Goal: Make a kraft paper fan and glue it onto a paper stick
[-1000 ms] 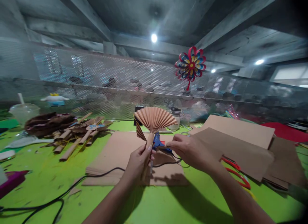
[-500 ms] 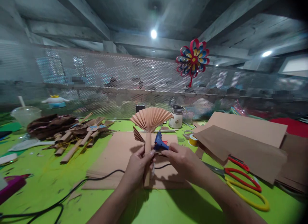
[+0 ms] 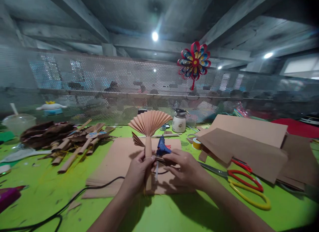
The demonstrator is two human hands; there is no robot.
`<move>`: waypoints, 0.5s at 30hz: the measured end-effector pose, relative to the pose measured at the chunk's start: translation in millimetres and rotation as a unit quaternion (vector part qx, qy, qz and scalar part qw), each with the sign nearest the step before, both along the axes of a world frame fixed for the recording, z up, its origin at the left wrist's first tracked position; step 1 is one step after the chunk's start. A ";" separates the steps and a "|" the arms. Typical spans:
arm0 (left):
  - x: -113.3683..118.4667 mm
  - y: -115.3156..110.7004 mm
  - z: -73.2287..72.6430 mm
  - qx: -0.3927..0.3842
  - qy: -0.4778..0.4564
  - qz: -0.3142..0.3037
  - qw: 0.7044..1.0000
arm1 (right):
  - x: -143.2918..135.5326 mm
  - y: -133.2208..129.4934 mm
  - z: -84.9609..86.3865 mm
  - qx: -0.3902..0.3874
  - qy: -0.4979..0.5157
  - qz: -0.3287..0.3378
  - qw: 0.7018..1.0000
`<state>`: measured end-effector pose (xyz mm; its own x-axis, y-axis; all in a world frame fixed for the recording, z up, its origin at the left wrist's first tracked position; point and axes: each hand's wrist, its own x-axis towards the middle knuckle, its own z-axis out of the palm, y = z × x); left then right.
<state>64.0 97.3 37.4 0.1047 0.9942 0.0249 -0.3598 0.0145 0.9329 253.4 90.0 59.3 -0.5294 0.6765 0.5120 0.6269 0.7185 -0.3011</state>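
Note:
My left hand (image 3: 138, 169) is closed around the rolled brown paper handle (image 3: 148, 147) of a pleated paper fan (image 3: 151, 121), which stands upright. A smaller pleated paper piece (image 3: 138, 139) sticks out on the handle's left side. On the right side, at the height of my left thumb, is another small folded paper piece (image 3: 162, 161). My right hand (image 3: 186, 167) has its fingers and thumb around that piece's outer end. Just behind it, a blue glue gun (image 3: 163, 146) with a red trigger rests over the stacked brown paper sheets (image 3: 112, 165).
Scissors (image 3: 245, 182) with red and yellow handles lie at right, before large brown sheets (image 3: 244, 149) and yellow tape (image 3: 196, 144). Several rolled paper pieces (image 3: 72, 159) are at left. A black cord (image 3: 82, 191) crosses the green table (image 3: 37, 198). A white jar (image 3: 178, 122) stands behind.
The view has shifted slightly, moving the scene left. My right hand's fingers have spread a little around the small folded piece, which shows more now. My left hand keeps its hold on the handle.

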 end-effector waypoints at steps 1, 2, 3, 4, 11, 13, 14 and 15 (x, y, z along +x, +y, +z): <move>0.1 0.3 0.3 -0.002 -0.002 0.001 1.000 | -1.4 0.7 -3.1 0.013 -0.005 -0.003 1.000; 0.2 0.4 0.7 -0.004 -0.002 0.002 1.000 | -2.3 1.6 -5.9 0.022 -0.006 0.000 1.000; 0.4 0.4 1.1 -0.006 -0.003 0.006 1.000 | -2.8 2.5 -8.1 0.027 -0.006 0.006 1.000; 0.6 0.2 1.7 -0.007 -0.002 0.009 1.000 | -3.0 3.1 -9.8 0.030 -0.005 0.011 0.999; 1.1 -1.0 3.0 0.020 0.039 0.067 0.997 | -3.1 0.7 -4.4 -0.023 0.030 0.043 0.998; 1.0 -1.8 3.2 0.033 0.070 0.067 0.995 | 0.1 2.4 -0.7 -0.087 0.071 0.052 0.992; 1.0 -2.3 3.5 0.041 0.085 0.059 0.994 | 2.6 4.1 0.9 -0.125 0.091 0.055 0.986; 1.2 -2.8 3.6 0.045 0.100 0.047 0.993 | 5.5 6.0 2.2 -0.162 0.106 0.056 0.980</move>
<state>65.2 94.5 41.0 0.0234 0.9944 0.1028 -0.1629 -0.0977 0.9818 258.9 95.9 61.5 -0.5142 0.7653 0.3872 0.4481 0.6247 -0.6395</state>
